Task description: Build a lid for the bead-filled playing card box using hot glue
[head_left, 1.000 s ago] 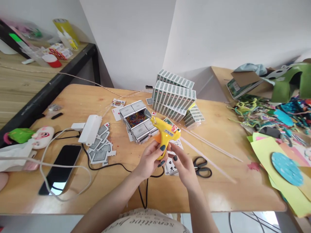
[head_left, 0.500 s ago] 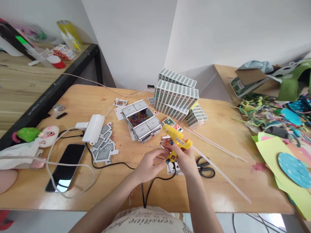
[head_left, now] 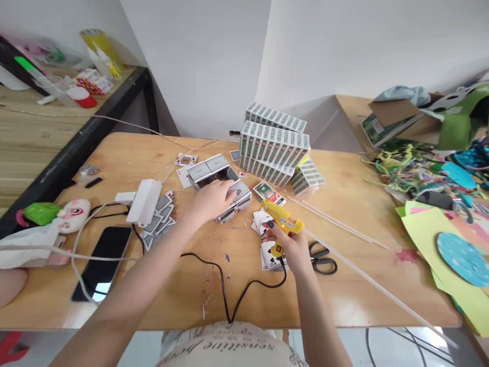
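Yellow and slim-nosed, a hot glue gun [head_left: 277,213] is in my right hand [head_left: 296,248], whose fingers wrap its handle. A long clear glue stick [head_left: 367,278] trails from its rear. My left hand [head_left: 213,201] lies over the near side of a box made of playing cards [head_left: 211,166], fingers bent across its top edge; the thumb is hidden. The arm and hand cover part of its opening. Beneath the glue gun lie loose playing cards [head_left: 268,260], some face up. A red and green card pack [head_left: 269,192] sits just beyond the nozzle.
Stacked card packs [head_left: 273,148] stand at the back. Black scissors [head_left: 324,259] lie right of my right hand, near two glue sticks [head_left: 336,221]. At left are a white adapter [head_left: 145,203], grey-backed cards [head_left: 160,216] and a phone [head_left: 102,262]. A black cord [head_left: 219,270] loops in front.
My left hand has left the glue gun's side and moved up and left onto the card box. The right hand still holds the glue gun, now slightly lower and to the right.
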The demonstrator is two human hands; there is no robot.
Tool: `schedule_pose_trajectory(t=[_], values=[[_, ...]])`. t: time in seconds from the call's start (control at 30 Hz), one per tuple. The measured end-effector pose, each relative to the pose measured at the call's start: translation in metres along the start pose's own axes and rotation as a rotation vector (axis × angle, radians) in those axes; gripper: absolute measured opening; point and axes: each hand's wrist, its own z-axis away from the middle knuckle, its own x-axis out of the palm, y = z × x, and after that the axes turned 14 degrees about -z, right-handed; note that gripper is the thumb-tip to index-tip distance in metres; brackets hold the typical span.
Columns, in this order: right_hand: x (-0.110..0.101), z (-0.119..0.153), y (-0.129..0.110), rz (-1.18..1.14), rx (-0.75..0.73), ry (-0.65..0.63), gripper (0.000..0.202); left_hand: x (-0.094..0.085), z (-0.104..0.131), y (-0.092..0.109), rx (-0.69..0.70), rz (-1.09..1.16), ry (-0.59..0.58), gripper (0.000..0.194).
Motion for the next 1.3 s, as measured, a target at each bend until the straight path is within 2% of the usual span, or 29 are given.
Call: schedule_pose_trajectory(t=[0.1,0.17,0.27,0.4,0.7,1.0,1.3], values=[[0.001,-0.003,0.008,0.004,-0.029,-0.008,0.036,0.007,-0.005,-0.006,-0.051,0.099,-0.121,0.040],[0.001,-0.008,0.015,-0.001,-0.074,0.003,0.035,0.009,-0.008,-0.009,-0.080,0.194,-0.146,0.041],[0.001,-0.017,0.024,0.068,-0.129,0.036,0.034,0.011,-0.013,-0.012,-0.104,0.292,-0.136,0.042],[0.002,-0.022,0.029,0.170,-0.185,0.050,0.031,0.014,-0.017,-0.013,-0.138,0.314,-0.164,0.047],[0.004,-0.027,0.033,0.167,-0.193,0.065,0.034,0.016,-0.018,-0.014,-0.147,0.308,-0.154,0.049],[0.003,-0.030,0.038,0.183,-0.222,0.096,0.033,0.024,-0.021,-0.017,-0.190,0.399,-0.168,0.050],[0.005,-0.029,0.036,0.194,-0.235,0.113,0.035,0.021,-0.020,-0.016,-0.179,0.347,-0.156,0.050]])
